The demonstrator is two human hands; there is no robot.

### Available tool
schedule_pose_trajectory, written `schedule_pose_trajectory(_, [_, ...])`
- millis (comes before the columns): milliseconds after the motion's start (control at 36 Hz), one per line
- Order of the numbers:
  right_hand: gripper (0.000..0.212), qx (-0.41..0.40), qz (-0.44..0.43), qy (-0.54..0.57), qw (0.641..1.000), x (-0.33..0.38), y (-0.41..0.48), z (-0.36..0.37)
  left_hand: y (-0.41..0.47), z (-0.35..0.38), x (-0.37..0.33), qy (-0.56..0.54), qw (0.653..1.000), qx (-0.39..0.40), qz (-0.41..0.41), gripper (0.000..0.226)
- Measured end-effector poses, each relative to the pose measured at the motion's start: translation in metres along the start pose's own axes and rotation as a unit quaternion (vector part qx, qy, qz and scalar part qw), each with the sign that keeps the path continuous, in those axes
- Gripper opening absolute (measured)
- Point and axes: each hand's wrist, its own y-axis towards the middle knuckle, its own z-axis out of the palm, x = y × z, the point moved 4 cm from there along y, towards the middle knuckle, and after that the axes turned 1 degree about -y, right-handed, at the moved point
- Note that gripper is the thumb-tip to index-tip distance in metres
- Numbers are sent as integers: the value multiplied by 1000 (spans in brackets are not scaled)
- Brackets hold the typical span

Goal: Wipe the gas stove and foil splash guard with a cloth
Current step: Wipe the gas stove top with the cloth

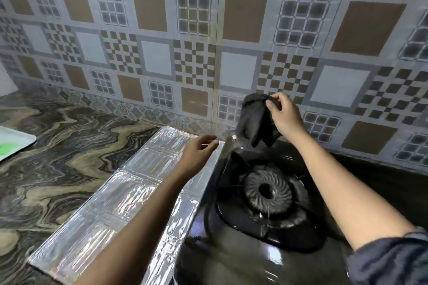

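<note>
We find no brand, label or readable writing anywhere in this view. Our right hand (283,114) is raised over the far edge of the glossy black gas stove (245,259), pinching the top of a dark grey, soft, crumpled cloth (254,120) between thumb and fingers, so that the cloth hangs in limp folds with its lower ends just above the stove's back corner. Our left hand (199,154) reaches forward with the fingers loosely spread and holding nothing; it hovers above the far end of the shiny, wrinkled silver foil splash guard (129,194), which lies flat in rectangular panels on the worktop, just beside the stove's left side. Whether the fingertips touch the foil we cannot tell, since the picture is a little blurred there. The stove's round burner (267,191) has swirled radial ridges and sits in a dark, wet-looking recess. The marbled brown and grey worktop (58,146) has wavy veins, and a pale green tray (14,143) rests at its left edge. The wall (208,30) behind carries glossy tiles patterned with brown, white and grey squares and checkers.
</note>
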Motion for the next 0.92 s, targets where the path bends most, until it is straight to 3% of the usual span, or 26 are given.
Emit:
schedule_pose_trajectory(83, [18, 23, -52, -127, 990, -4, 9, 12, -18, 8, 21, 21, 999, 19, -40, 33])
schedule_pose_trajectory(194, [19, 155, -88, -214, 960, -11, 5, 53, -36, 12, 40, 47, 995, 34, -80, 38])
schedule_pose_trajectory(278, [17, 288, -96, -189, 934, -18, -6, 83, -45, 11, 45, 38, 994, 48, -93, 36])
schedule_pose_trajectory(444, [36, 389, -132, -89, 908, -19, -15, 101, -53, 6, 50, -8, 991, 71, -113, 31])
schedule_pose_trajectory(556, [51, 443, -152, -120, 875, -19, -18, 114, -55, 7, 54, -49, 989, 60, -129, 27])
schedule_pose_trajectory(722, [36, 549, -104, -88, 825, -22, -20, 124, -54, 11, 53, -81, 985, 70, -136, 23])
schedule_pose_trajectory(917, [33, 588, -126, -98, 793, -26, -13, 130, -50, 17, 51, -119, 980, 57, -146, 19])
